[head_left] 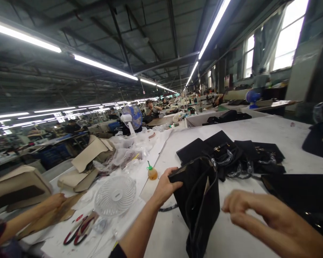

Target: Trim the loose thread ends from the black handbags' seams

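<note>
My left hand [167, 184] grips the top edge of a black handbag [200, 200] that stands upright on the white table [271, 132]. My right hand [254, 211] hovers just right of the bag, fingers curled loosely and apart, holding nothing. Several more black handbags [231, 152] with gold clasps lie in a heap behind the held one. A dark bag panel [301, 197] lies at the right, partly under my right forearm.
A small orange bottle [152, 173] and a white desk fan [115, 195] lie left of my hand. Red-handled scissors [79, 229], clear plastic wrap [126, 150] and cardboard pieces [88, 154] crowd the left. Another person's arm [32, 213] reaches in at lower left. Workers sit far back.
</note>
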A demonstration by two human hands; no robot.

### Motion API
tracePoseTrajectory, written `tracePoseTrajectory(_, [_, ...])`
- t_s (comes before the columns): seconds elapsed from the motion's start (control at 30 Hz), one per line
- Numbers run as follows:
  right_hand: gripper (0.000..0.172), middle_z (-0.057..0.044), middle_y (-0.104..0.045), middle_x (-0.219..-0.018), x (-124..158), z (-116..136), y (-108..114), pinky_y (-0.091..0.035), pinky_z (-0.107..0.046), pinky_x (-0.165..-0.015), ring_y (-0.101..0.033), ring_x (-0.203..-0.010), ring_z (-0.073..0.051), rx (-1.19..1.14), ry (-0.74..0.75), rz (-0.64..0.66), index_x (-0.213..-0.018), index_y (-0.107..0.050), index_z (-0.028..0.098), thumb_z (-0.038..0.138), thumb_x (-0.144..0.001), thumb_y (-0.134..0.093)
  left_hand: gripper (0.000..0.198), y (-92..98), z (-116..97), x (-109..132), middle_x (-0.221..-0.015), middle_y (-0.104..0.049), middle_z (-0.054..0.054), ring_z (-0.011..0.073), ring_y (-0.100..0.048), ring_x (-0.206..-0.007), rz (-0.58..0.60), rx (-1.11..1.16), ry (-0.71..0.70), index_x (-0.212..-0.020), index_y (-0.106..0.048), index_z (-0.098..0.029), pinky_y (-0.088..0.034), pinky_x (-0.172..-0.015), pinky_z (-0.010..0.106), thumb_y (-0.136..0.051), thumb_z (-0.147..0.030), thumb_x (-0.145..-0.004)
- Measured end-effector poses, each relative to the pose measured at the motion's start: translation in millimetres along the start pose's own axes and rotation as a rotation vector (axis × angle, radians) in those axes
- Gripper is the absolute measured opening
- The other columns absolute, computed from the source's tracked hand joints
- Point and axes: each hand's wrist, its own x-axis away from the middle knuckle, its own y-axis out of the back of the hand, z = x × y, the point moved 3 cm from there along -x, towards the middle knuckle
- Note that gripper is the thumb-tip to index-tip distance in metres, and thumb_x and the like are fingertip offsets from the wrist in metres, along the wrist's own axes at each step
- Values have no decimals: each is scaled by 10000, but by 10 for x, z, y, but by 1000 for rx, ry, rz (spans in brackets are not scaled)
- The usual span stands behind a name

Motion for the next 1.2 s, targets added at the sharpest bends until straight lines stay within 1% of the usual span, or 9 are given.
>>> tracePoseTrajectory(0.07, [274,-30,-630,-820,-272,-30,79,-480,-270,-743,-581,-790,-165,43,-36,-95,-729,-576,213,400,-889,-457,479,15,6,19,-926,-635,23,162,-584,-827,-43,58,-30,-1090,-550,-195,-460,-755,269,-696,-175,-633])
tracePoseTrajectory(0.17, [222,-44,-619,-902,-666,-75,54,-439,-310,-845,-546,-881,-181,161,74,-138,-813,-634,214,355,-879,-475,390,19,-13,63,-893,-633,16,145,-582,-806,-33,157,-71,-1031,-557,-184,-456,-742,251,-695,-228,-669])
tracePoseTrajectory(0.27, [164,-49,-592,-960,-1011,-199,-98,-402,-332,-877,-491,-959,-196,349,154,-69,-911,-669,233,273,-850,-523,345,0,-21,102,-839,-631,12,131,-572,-750,-22,187,-63,-982,-571,-165,-446,-705,236,-701,-265,-679])
tracePoseTrajectory(0.4, [174,-58,-550,-938,-1300,-359,-303,-389,-327,-828,-439,-934,-204,547,185,83,-955,-679,234,260,-815,-579,299,-24,-31,132,-771,-611,-7,110,-543,-685,-31,187,-55,-931,-591,-158,-415,-648,212,-701,-293,-687])
tracePoseTrajectory(0.53, [124,-68,-539,-908,-1410,-418,-390,-371,-316,-806,-419,-917,-201,614,224,140,-828,-689,189,252,-810,-584,273,-10,-39,142,-762,-603,-10,107,-527,-674,-69,142,-66,-925,-614,-161,-407,-638,212,-686,-307,-706])
tracePoseTrajectory(0.6, [156,-67,-542,-906,-1434,-435,-411,-362,-309,-788,-414,-910,-194,626,228,154,-758,-684,178,269,-822,-575,256,0,-54,141,-802,-605,2,119,-533,-721,-80,108,-95,-926,-634,-161,-414,-662,219,-675,-303,-717])
tracePoseTrajectory(0.73, [212,-59,-553,-921,-1467,-456,-426,-330,-309,-740,-410,-909,-190,691,169,109,-681,-657,172,304,-826,-575,195,-7,-104,128,-867,-605,15,141,-535,-812,-71,80,-153,-888,-670,-165,-415,-694,221,-648,-279,-732])
tracePoseTrajectory(0.9, [197,-48,-566,-929,-1482,-468,-437,-292,-328,-729,-408,-924,-196,739,96,67,-686,-644,179,320,-810,-587,179,-33,-122,114,-811,-599,5,133,-521,-750,-88,108,-104,-838,-673,-162,-407,-654,220,-658,-285,-709])
tracePoseTrajectory(1.2, [216,-88,-577,-961,-1471,-418,-448,-255,-365,-738,-390,-956,-228,812,68,58,-680,-656,165,300,-809,-547,186,-91,-159,121,-770,-572,8,131,-514,-719,-134,98,-116,-780,-685,-151,-404,-598,215,-661,-319,-704])
